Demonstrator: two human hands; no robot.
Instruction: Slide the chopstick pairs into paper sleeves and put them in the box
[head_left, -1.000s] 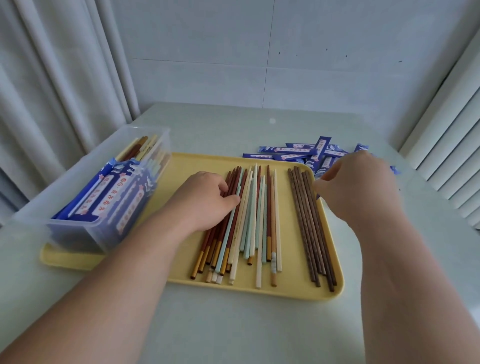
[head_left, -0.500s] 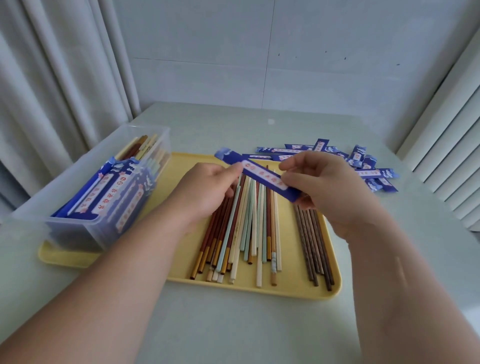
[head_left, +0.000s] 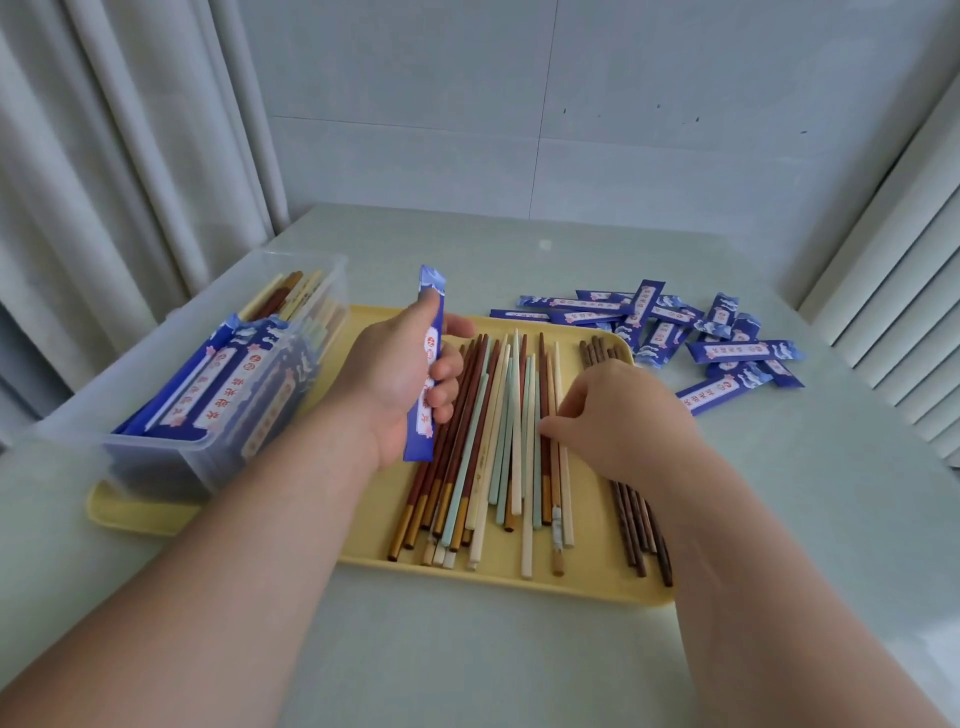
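Observation:
My left hand (head_left: 402, 379) grips a blue paper sleeve (head_left: 425, 364), held nearly upright above the left part of the yellow tray (head_left: 519, 577). Loose chopsticks (head_left: 498, 441) in brown, mint, cream and dark wood lie side by side on the tray. My right hand (head_left: 623, 421) rests on them, its fingertips touching a brown and a cream chopstick near the middle; whether it holds any I cannot tell. A clear plastic box (head_left: 208, 384) on the tray's left end holds several sleeved pairs.
A heap of empty blue sleeves (head_left: 691, 332) lies on the table beyond the tray's right corner. Curtains hang at the left, a wall stands behind, and slatted blinds run along the right edge.
The sleeve passed from both hands to my left hand alone and turned upright. My right hand let go and dropped onto the chopsticks in the tray's middle.

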